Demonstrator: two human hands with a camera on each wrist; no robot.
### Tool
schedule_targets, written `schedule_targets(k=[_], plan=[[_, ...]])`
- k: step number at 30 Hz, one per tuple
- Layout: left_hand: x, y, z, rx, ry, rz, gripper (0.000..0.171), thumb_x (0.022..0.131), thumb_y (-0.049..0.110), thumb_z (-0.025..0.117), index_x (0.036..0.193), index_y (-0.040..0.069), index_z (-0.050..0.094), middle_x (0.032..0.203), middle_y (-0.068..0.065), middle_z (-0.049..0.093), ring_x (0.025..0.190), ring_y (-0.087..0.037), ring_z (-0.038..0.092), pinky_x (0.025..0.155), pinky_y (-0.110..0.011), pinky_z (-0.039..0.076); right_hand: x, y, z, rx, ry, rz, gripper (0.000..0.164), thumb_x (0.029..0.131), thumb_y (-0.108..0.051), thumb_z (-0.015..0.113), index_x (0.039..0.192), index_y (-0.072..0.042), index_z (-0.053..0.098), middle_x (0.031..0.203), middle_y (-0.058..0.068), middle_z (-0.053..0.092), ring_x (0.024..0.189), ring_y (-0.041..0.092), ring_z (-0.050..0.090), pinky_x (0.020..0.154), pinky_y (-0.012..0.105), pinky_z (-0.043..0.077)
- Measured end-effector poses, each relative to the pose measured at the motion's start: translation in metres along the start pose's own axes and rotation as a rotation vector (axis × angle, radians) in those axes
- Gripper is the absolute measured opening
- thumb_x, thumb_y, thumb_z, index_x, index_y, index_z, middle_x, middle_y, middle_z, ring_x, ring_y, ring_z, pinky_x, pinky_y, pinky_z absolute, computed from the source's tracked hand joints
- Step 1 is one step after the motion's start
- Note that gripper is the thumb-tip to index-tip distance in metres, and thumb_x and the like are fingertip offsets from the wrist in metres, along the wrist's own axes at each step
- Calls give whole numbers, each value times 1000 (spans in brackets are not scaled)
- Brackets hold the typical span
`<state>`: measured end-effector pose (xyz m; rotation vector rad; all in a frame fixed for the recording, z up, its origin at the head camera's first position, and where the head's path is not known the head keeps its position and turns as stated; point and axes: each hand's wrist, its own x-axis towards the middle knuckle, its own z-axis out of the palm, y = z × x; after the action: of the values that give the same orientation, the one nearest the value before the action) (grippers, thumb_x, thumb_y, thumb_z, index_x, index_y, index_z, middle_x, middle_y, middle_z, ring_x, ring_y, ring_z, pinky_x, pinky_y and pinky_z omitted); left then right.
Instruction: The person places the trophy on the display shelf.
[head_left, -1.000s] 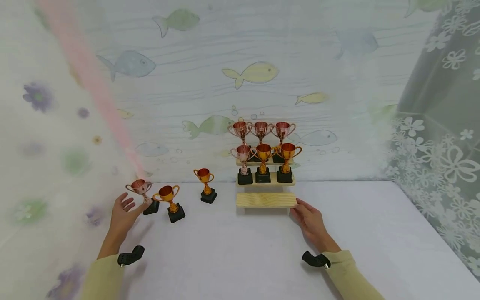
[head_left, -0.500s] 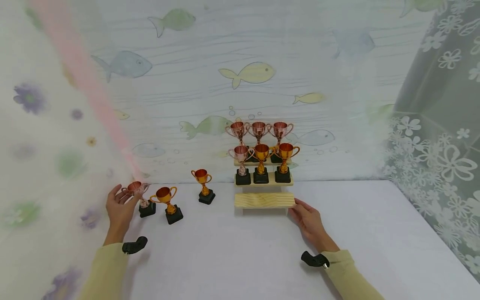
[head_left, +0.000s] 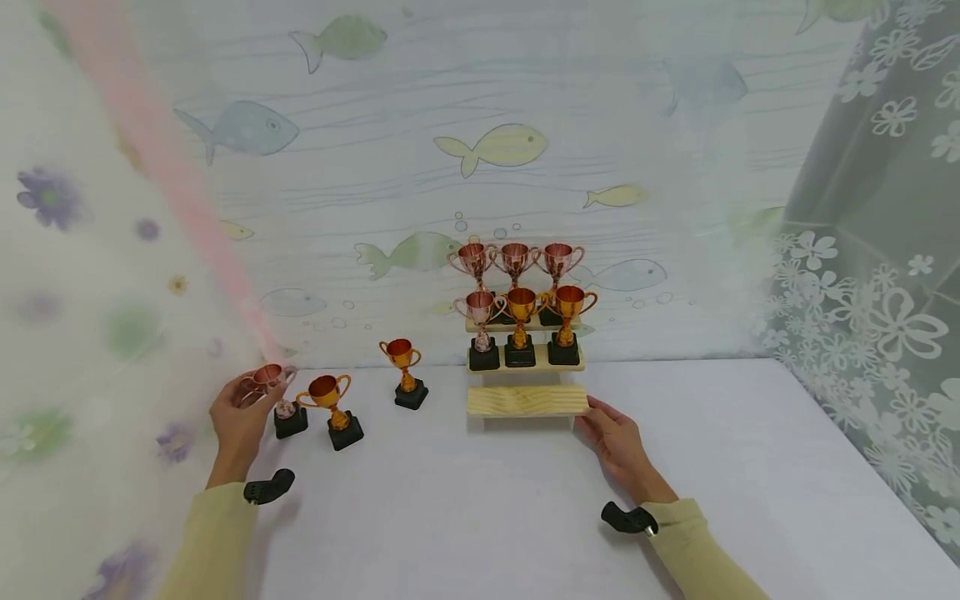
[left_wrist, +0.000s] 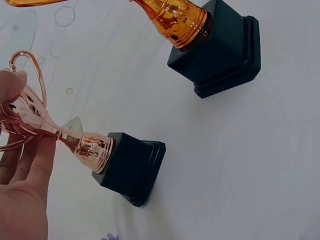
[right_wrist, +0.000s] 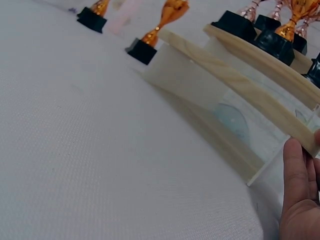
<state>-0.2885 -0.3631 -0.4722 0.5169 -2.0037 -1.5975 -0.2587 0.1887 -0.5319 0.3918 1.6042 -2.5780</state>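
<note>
My left hand [head_left: 242, 421] grips a rose-gold trophy cup [left_wrist: 37, 112] by its bowl, thumb on one side and fingers on the other. The cup's black square base [left_wrist: 131, 167] points away from the palm in the left wrist view. Just right of it in the head view stands a gold trophy cup [head_left: 326, 392] on a black base. My right hand [head_left: 617, 442] pinches the right end of the lowest wooden step [head_left: 528, 401] of a tiered display stand. In the right wrist view the fingers [right_wrist: 296, 172] lie under that board's end.
Another gold trophy cup [head_left: 401, 354] stands between the left hand and the stand. Pink and gold cups fill the stand's middle step [head_left: 491, 367], with pink ones on the top step behind. A fish-patterned curtain [head_left: 360, 183] hangs behind the white table [head_left: 450, 508].
My left hand has closed in around the rose-gold cup's bowl and shifted slightly left. My right hand stays at the step's end. The head view has drifted a little.
</note>
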Motion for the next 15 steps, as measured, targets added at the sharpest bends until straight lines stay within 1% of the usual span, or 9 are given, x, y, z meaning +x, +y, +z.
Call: schedule_targets(k=[5, 7, 11, 15], plan=[[-1, -2, -2, 65, -16, -5, 53, 87, 23, 82, 133, 11, 59, 106, 13, 56, 94, 0, 56, 76, -2, 48, -1, 2, -2, -8, 9, -6, 51, 105, -6, 49, 153, 6, 35, 133, 7, 57, 102, 3, 68, 100, 23, 53], [-1, -1, -4, 57, -7, -3, 52, 86, 22, 83, 131, 11, 60, 104, 13, 57, 93, 0, 56, 75, -2, 48, -1, 2, -2, -4, 10, -5, 51, 105, -6, 50, 153, 6, 35, 132, 7, 58, 102, 3, 68, 99, 22, 54], [-5, 3, -8, -32, 21, 26, 45, 82, 12, 85, 122, 11, 64, 99, 11, 59, 88, -1, 59, 73, -2, 49, -2, 0, 0, 0, 10, -6, 52, 104, -5, 50, 153, 6, 35, 134, 9, 56, 101, 3, 68, 99, 22, 54], [-15, 8, -16, -116, 40, 50, 43, 80, 7, 86, 118, 12, 65, 99, 10, 60, 87, -1, 60, 72, -2, 50, -3, -1, 3, -6, 11, -11, 53, 104, -5, 51, 153, 6, 35, 141, 13, 52, 101, 2, 68, 99, 21, 54]])
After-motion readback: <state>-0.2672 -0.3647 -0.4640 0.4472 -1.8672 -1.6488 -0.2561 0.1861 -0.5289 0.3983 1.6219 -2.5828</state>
